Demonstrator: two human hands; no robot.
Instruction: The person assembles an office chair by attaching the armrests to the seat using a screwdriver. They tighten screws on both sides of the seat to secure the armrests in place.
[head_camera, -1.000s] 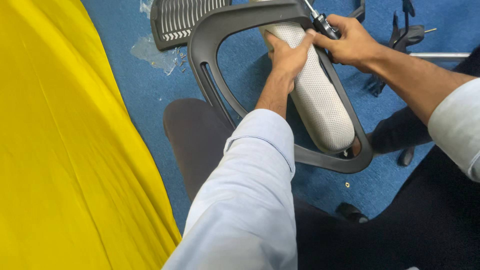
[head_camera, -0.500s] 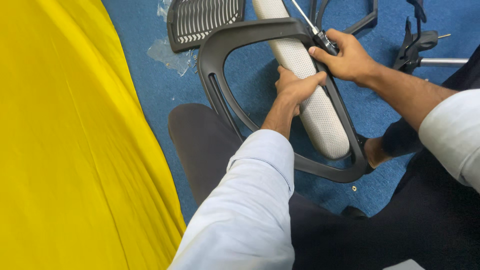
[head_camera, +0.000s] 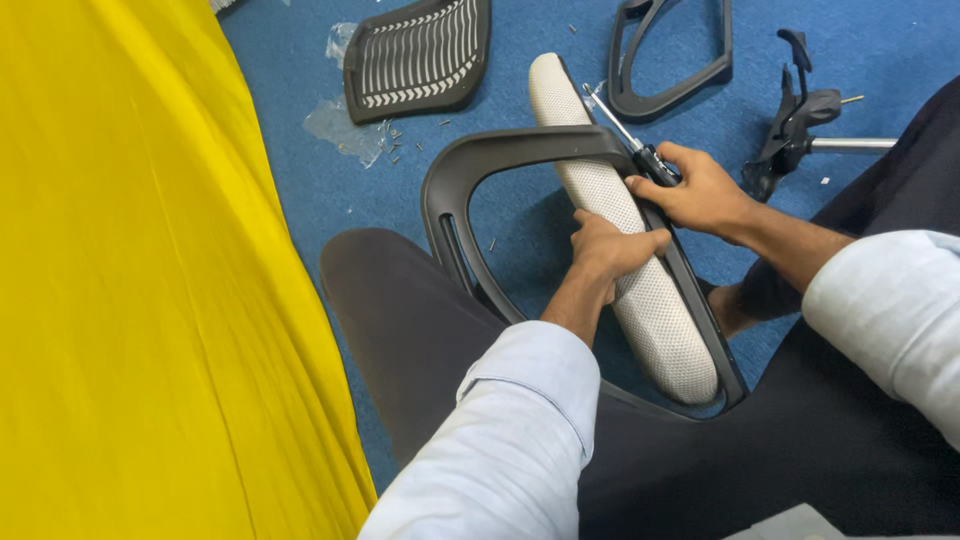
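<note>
The left hand (head_camera: 605, 250) clamps the white mesh pad (head_camera: 640, 270) against the black frame (head_camera: 500, 155), steadying it; just beyond, the right hand (head_camera: 700, 190) closes on a screwdriver (head_camera: 625, 130), its tip seemingly at the frame.

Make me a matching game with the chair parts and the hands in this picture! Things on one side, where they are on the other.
Things:
1. left hand
2. right hand
3. slotted black panel
4. yellow cloth

Places:
A. lying on the blue carpet, top of the picture
B. gripping the white mesh pad
C. filling the left side
D. holding the screwdriver at the black frame

Pairs: 1-B, 2-D, 3-A, 4-C
</note>
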